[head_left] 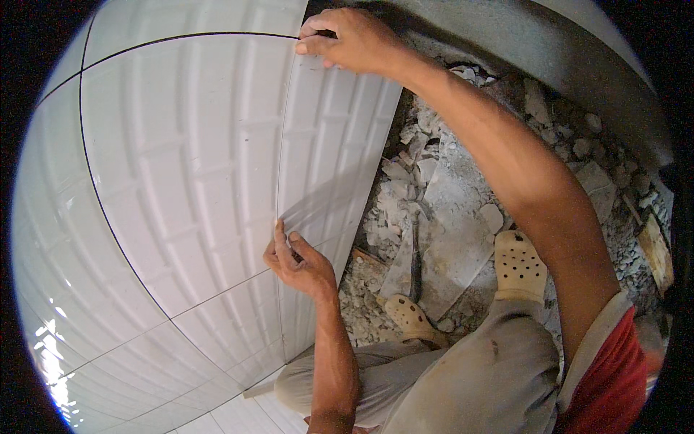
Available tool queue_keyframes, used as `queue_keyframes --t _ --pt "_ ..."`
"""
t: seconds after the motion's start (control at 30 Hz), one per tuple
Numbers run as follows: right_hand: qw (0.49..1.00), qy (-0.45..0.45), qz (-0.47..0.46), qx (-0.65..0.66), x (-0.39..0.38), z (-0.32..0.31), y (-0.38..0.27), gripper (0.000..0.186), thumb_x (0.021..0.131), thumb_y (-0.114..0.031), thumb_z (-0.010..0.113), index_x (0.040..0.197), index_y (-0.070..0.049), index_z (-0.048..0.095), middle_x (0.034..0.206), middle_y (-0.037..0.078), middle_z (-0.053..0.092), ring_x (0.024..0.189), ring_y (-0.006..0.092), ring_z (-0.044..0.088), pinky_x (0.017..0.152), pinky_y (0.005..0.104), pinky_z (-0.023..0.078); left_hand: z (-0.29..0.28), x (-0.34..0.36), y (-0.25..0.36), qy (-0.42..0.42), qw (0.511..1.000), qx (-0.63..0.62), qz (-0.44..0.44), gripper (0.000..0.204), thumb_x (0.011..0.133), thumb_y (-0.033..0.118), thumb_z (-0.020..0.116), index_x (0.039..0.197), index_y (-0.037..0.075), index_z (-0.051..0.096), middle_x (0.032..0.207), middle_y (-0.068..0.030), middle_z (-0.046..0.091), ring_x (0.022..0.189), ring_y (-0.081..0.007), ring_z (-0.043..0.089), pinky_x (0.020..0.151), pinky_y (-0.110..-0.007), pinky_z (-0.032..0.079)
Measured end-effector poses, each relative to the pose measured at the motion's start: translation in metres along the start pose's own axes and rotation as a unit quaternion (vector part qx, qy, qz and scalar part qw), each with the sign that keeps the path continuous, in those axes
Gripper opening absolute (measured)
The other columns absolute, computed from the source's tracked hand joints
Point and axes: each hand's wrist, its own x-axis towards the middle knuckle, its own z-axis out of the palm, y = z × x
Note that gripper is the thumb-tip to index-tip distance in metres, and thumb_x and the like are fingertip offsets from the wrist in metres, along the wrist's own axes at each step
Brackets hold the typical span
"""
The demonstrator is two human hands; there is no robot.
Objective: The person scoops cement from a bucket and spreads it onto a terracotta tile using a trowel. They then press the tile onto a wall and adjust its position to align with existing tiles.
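White glossy wall tiles (217, 130) with a raised brick pattern cover the wall on the left. A narrower tile strip (336, 108) stands along their right edge, split off by a thin vertical joint. My right hand (350, 40) is at the top of that joint, thumb and fingertips pinched together at the tile corner; anything between them is too small to make out. Lower down, my left hand (300, 262) has its fingertips at the same joint, index finger stretched out and thumb apart, with nothing visible in it.
Broken rubble (394, 192) and a flat grey slab (455, 224) lie on the ground beside the wall. A dark curved tool or bar (416, 260) rests there. My feet wear beige perforated clogs (519, 264). A grey plastered surface (564, 65) rises at the upper right.
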Motion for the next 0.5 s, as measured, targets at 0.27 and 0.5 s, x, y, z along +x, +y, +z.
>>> queue_keyframes --t 0.27,0.5 --pt "0.992 0.011 -0.018 0.128 -0.001 -0.002 -0.001 0.021 0.089 -0.02 0.07 0.092 0.0 0.065 0.07 0.006 0.062 0.062 0.0139 0.059 0.054 0.0341 0.046 -0.006 0.007 0.001 -0.01 0.999 0.016 0.048 0.03 0.093 0.002 0.057 0.121 0.003 0.067 0.097 -0.0112 0.059 0.088 -0.0247 0.053 0.076 -0.036 0.045" --pt "0.987 -0.027 0.042 0.149 -0.007 -0.003 -0.01 0.023 0.092 -0.022 0.069 0.098 -0.001 0.065 0.073 0.003 0.061 0.06 0.0106 0.059 0.05 0.0286 0.05 -0.022 0.01 0.005 -0.042 0.998 0.025 0.033 0.027 0.093 0.003 0.058 0.117 0.003 0.069 0.102 -0.0128 0.061 0.091 -0.025 0.056 0.079 -0.036 0.047"
